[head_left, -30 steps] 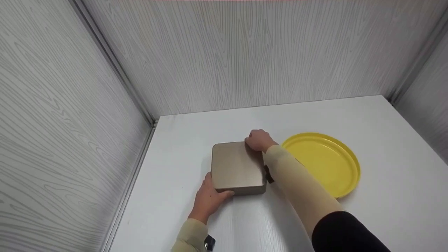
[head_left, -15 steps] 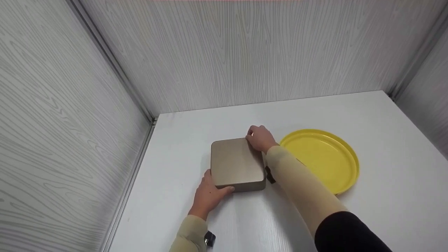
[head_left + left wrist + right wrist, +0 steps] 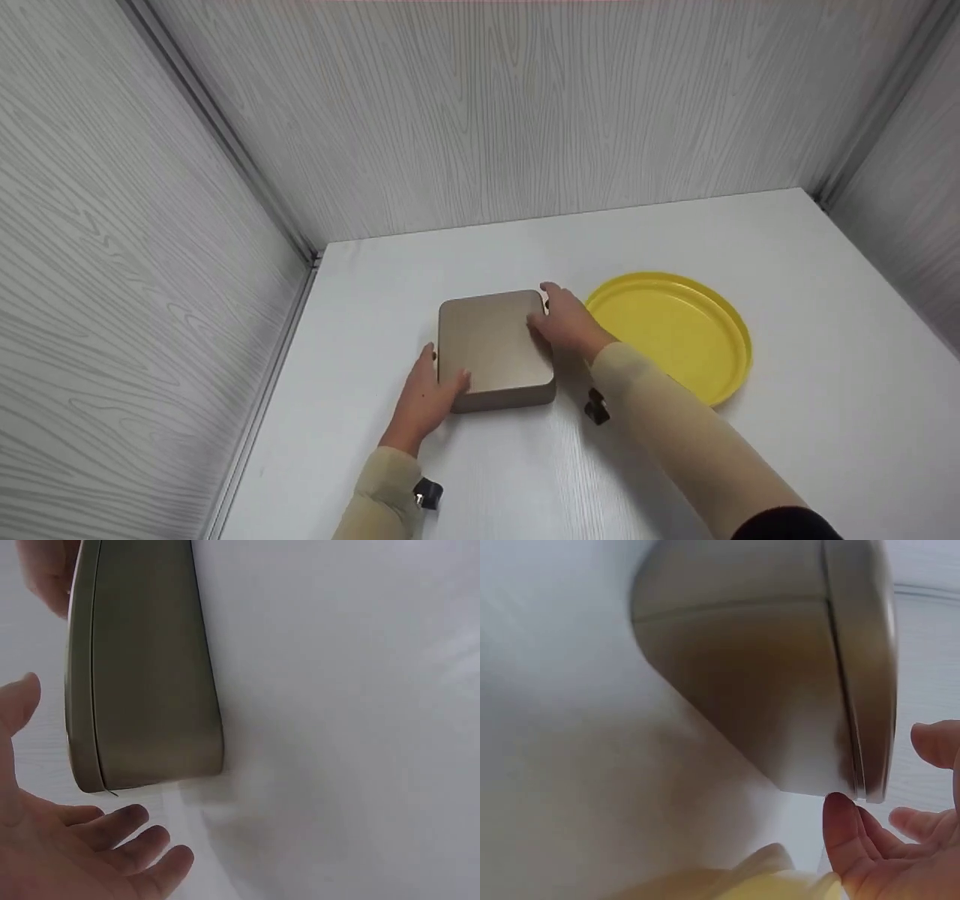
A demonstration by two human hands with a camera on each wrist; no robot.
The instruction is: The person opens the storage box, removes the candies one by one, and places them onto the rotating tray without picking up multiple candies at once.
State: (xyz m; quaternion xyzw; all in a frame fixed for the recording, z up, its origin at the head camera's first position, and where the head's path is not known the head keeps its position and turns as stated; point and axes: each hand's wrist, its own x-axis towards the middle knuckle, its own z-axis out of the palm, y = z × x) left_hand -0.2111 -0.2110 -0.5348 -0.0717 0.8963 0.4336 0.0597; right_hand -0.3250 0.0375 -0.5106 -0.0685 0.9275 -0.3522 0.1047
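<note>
A square bronze-coloured metal tin [image 3: 491, 341] with rounded corners lies flat on the white table, lid on. Both wrist views show a thin seam between lid and body. At its near left corner is my left hand [image 3: 425, 390], thumb over the lid; the left wrist view has its loose fingers [image 3: 120, 829] spread and apart from the tin [image 3: 150, 675]. My right hand [image 3: 570, 322] is at the tin's right side, thumb by the lid edge. In the right wrist view a fingertip [image 3: 840, 814] meets or nearly meets the tin's [image 3: 765, 690] lower edge.
A round yellow plate [image 3: 675, 337] with a raised rim lies to the right of the tin, partly behind my right forearm. White wood-grain panels [image 3: 465, 112] stand at the back and both sides of the table [image 3: 840, 360].
Both hands have loosened from the tin. The right hand has come from the far right corner nearer along the right side; the left thumb has moved from the front side up over the lid.
</note>
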